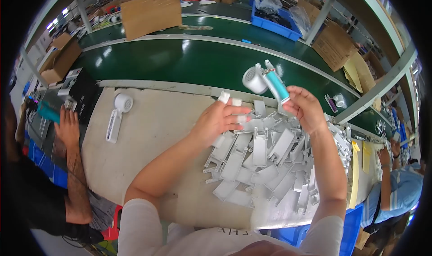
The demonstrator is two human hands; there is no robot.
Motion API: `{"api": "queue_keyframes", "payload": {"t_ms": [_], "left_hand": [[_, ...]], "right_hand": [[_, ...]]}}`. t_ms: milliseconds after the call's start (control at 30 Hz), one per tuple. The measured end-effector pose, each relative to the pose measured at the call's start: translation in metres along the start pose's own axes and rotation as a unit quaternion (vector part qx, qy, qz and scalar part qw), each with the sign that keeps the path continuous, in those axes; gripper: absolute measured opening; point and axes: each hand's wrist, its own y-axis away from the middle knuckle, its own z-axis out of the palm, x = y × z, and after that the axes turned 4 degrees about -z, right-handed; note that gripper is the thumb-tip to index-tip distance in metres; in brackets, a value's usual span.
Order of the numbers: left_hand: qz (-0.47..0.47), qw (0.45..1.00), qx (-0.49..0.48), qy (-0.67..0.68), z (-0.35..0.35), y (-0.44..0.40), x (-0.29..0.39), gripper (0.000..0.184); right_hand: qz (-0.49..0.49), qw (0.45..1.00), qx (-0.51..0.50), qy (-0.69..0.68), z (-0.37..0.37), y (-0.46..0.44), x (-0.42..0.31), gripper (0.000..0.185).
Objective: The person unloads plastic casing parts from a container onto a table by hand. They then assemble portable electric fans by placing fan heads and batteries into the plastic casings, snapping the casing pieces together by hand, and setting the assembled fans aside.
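Note:
My right hand [306,107] is closed on the lower end of a small handheld fan [255,80]. The fan has a round white head and a teal battery [275,86] showing in its handle. It is held raised and tilted above the far edge of the table. My left hand [219,120] has its fingers spread, with white coverings on several fingertips and nothing visibly held. It hovers at the left edge of a pile of white plastic handle covers [260,150]. Farther left, another white handheld fan [115,123] lies on the table, apart from both hands.
Behind the table [148,166] runs a green conveyor [148,60], with a purple-and-white fan part [332,104] on it at right. A cardboard box [152,13] and blue bin [275,22] stand beyond. Co-workers' hands are at left [68,127] and right [384,156]. A metal post [378,87] rises at right.

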Motion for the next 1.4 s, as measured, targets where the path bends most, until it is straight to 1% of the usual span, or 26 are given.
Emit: {"api": "queue_keyframes", "payload": {"t_ms": [33, 100, 167, 200, 233, 267, 300, 467, 567, 633, 667, 700, 800, 833, 867, 933, 1000, 1067, 1133, 1167, 1200, 1233, 1267, 1300, 1333, 1400], "left_hand": [[0.007, 1.0, 0.007, 0.001, 0.014, 0.004, 0.0, 0.047], [0.099, 0.989, 0.02, 0.108, 0.039, 0.013, 0.005, 0.043], [0.12, 0.987, 0.027, 0.099, 0.041, 0.021, 0.003, 0.042], [0.134, 0.986, 0.032, 0.094, 0.043, 0.026, 0.002, 0.04], [0.158, 0.98, 0.049, 0.112, 0.049, 0.03, 0.002, 0.037], [0.161, 0.979, 0.051, 0.11, 0.048, 0.034, 0.002, 0.037], [0.162, 0.981, 0.038, 0.102, 0.047, 0.035, 0.002, 0.036], [0.112, 0.991, 0.037, 0.059, 0.053, 0.042, -0.007, 0.033], [0.115, 0.991, 0.031, 0.064, 0.056, 0.04, -0.02, 0.032], [0.114, 0.989, 0.035, 0.084, 0.051, 0.037, -0.025, 0.031], [0.074, 0.993, 0.015, 0.096, 0.045, 0.038, -0.024, 0.03], [0.033, 0.994, -0.004, 0.108, 0.041, 0.039, -0.02, 0.03], [0.019, 0.994, -0.055, 0.094, 0.04, 0.041, -0.008, 0.03], [-0.009, 0.996, 0.027, 0.083, 0.054, 0.046, 0.004, 0.032], [-0.012, 0.996, 0.027, 0.084, 0.054, 0.047, 0.007, 0.032], [-0.055, 0.996, -0.042, 0.061, 0.05, 0.049, 0.012, 0.029], [-0.076, 0.994, -0.039, 0.07, 0.052, 0.049, 0.01, 0.029], [-0.103, 0.988, -0.07, 0.096, 0.051, 0.049, 0.005, 0.027], [-0.1, 0.993, -0.047, 0.038, 0.049, 0.05, 0.005, 0.027], [-0.094, 0.995, -0.025, -0.022, 0.048, 0.05, 0.006, 0.027], [-0.097, 0.995, -0.024, -0.02, 0.048, 0.049, 0.005, 0.027], [-0.084, 0.992, 0.006, -0.09, 0.047, 0.046, 0.005, 0.025], [-0.069, 0.984, 0.037, -0.159, 0.047, 0.044, 0.005, 0.023], [-0.076, 0.971, 0.039, -0.223, 0.042, 0.039, 0.0, 0.022], [-0.078, 0.972, 0.041, -0.218, 0.039, 0.038, -0.006, 0.022], [-0.072, 0.95, 0.013, -0.303, 0.038, 0.037, -0.014, 0.02]], "right_hand": [[-0.024, 0.999, -0.008, 0.02, 0.024, 0.019, 0.001, 0.019], [-0.051, 0.998, -0.023, 0.04, 0.057, 0.051, 0.01, 0.018], [-0.128, 0.98, -0.075, 0.134, 0.075, 0.075, 0.021, 0.018], [-0.129, 0.979, -0.081, 0.132, 0.08, 0.082, 0.022, 0.018], [-0.248, 0.931, -0.056, 0.263, 0.085, 0.087, 0.022, 0.02], [-0.361, 0.85, -0.027, 0.384, 0.087, 0.092, 0.021, 0.022], [-0.433, 0.789, 0.018, 0.434, 0.088, 0.094, 0.023, 0.032], [-0.438, 0.808, 0.006, 0.393, 0.102, 0.106, 0.029, 0.045], [-0.456, 0.752, -0.025, 0.475, 0.097, 0.101, 0.041, 0.043], [-0.461, 0.743, -0.049, 0.483, 0.091, 0.104, 0.044, 0.04], [-0.466, 0.733, -0.075, 0.49, 0.088, 0.106, 0.047, 0.038], [-0.476, 0.736, -0.113, 0.469, 0.081, 0.105, 0.053, 0.036], [-0.481, 0.767, -0.078, 0.418, 0.066, 0.102, 0.065, 0.043], [-0.455, 0.786, -0.066, 0.413, 0.064, 0.1, 0.067, 0.062], [-0.452, 0.787, -0.065, 0.413, 0.064, 0.099, 0.069, 0.062], [-0.334, 0.916, -0.056, 0.214, 0.069, 0.097, 0.073, 0.078], [-0.316, 0.922, -0.05, 0.216, 0.064, 0.097, 0.076, 0.083], [-0.101, 0.971, -0.129, 0.172, 0.054, 0.097, 0.08, 0.078], [-0.137, 0.961, -0.103, 0.218, 0.053, 0.096, 0.083, 0.07], [-0.237, 0.922, -0.054, 0.301, 0.051, 0.094, 0.079, 0.068], [-0.331, 0.864, -0.005, 0.38, 0.048, 0.091, 0.074, 0.066], [-0.419, 0.785, 0.044, 0.454, 0.045, 0.088, 0.065, 0.063], [-0.416, 0.785, 0.042, 0.457, 0.04, 0.088, 0.063, 0.063], [-0.468, 0.731, 0.048, 0.494, 0.035, 0.088, 0.061, 0.062], [-0.516, 0.673, 0.053, 0.527, 0.034, 0.088, 0.06, 0.061], [-0.528, 0.655, 0.055, 0.537, 0.035, 0.089, 0.055, 0.06]]}}
